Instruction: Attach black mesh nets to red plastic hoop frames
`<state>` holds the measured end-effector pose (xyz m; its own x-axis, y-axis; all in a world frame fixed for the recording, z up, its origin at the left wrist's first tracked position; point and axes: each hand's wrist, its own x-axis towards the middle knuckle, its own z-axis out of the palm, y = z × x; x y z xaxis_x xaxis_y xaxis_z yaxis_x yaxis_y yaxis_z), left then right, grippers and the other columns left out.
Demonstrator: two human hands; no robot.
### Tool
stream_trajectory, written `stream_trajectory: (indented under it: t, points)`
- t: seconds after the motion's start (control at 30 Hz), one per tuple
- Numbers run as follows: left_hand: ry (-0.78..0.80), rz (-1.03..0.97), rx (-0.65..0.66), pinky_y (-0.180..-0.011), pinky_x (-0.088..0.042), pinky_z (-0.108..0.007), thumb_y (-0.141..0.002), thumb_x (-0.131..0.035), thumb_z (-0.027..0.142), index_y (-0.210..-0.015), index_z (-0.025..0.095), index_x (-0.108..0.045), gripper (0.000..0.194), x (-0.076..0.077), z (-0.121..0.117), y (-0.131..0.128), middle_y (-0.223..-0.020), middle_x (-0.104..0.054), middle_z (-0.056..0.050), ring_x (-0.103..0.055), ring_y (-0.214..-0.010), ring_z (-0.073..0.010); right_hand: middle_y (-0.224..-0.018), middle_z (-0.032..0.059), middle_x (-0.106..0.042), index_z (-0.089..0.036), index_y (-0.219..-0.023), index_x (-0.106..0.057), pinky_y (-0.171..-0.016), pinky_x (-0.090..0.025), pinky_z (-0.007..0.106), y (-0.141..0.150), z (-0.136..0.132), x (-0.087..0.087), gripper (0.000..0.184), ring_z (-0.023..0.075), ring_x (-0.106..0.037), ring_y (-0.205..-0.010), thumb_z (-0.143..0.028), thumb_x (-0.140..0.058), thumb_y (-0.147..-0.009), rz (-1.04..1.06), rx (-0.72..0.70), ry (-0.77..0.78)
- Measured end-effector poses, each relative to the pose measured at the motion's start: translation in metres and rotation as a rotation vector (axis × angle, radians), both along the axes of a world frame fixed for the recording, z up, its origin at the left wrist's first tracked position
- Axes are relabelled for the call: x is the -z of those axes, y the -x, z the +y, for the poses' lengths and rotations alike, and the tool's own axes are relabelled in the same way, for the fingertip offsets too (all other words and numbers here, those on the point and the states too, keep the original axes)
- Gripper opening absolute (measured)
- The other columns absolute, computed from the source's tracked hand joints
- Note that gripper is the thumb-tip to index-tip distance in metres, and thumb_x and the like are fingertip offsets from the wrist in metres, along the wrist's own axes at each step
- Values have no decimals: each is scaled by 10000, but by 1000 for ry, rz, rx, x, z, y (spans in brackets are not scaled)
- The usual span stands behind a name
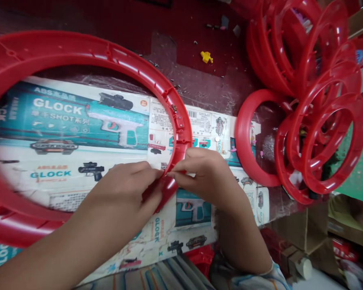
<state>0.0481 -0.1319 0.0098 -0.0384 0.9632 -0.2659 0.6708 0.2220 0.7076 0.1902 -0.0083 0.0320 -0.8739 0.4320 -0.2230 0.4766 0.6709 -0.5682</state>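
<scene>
A large red plastic ring (130,60) lies on the printed cardboard, its ribbed, hollow side facing up. My left hand (130,189) is closed over the ring's near right part, with its fingertips at the inner edge. From the other side, my right hand (204,173) meets it, thumb and forefinger pinched together at the same spot on the rim. Whatever sits between those right fingertips is too small or hidden to name. Small dark metal bits (174,108) rest in the ring's channel just beyond my hands.
Several red rings (335,177) are piled at the right beside a thick, grooved red ring (243,133). A yellow plastic piece (206,57) and scattered metal bits lie at the back of the table. Flattened cardboard (196,237) covers the near side; a brown box (316,225) stands lower right.
</scene>
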Motion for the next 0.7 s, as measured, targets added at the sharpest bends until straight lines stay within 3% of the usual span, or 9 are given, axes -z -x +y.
stream_trajectory:
  t: [0.1,0.3,0.47,0.7]
  points:
    - [-6,58,17,-639,-426,-377,-940,-305,328,-721,183,-622,412,1,-1,-2,-705,-593,-53,-563,-668,-212,-638,-11,-564,-166,-670,-722,-579,-326,246,2,-1,1,164,96,-485,-620,-141,-629,-803,-24,17,-13]
    - [-91,436,210,-676,-429,-445,-942,-238,255,-711,197,-614,445,4,-7,-10,-731,-595,-99,-555,-714,-288,-727,9,-599,-166,-793,-723,-627,-371,245,-5,6,-4,149,110,-518,-684,-218,-615,-883,86,-2,-38]
    - [-132,437,239,-677,-441,-427,-933,-229,183,-743,196,-640,452,4,-9,-8,-725,-588,-94,-556,-714,-278,-795,33,-628,-172,-803,-705,-682,-410,252,-8,10,-1,210,124,-554,-752,-159,-531,-920,130,-32,-48]
    - [-192,446,247,-677,-436,-435,-937,-233,176,-748,204,-655,463,5,-10,-7,-709,-584,-81,-561,-697,-279,-723,18,-616,-146,-760,-697,-652,-419,245,-3,9,6,184,119,-544,-710,-198,-591,-900,135,-5,-58]
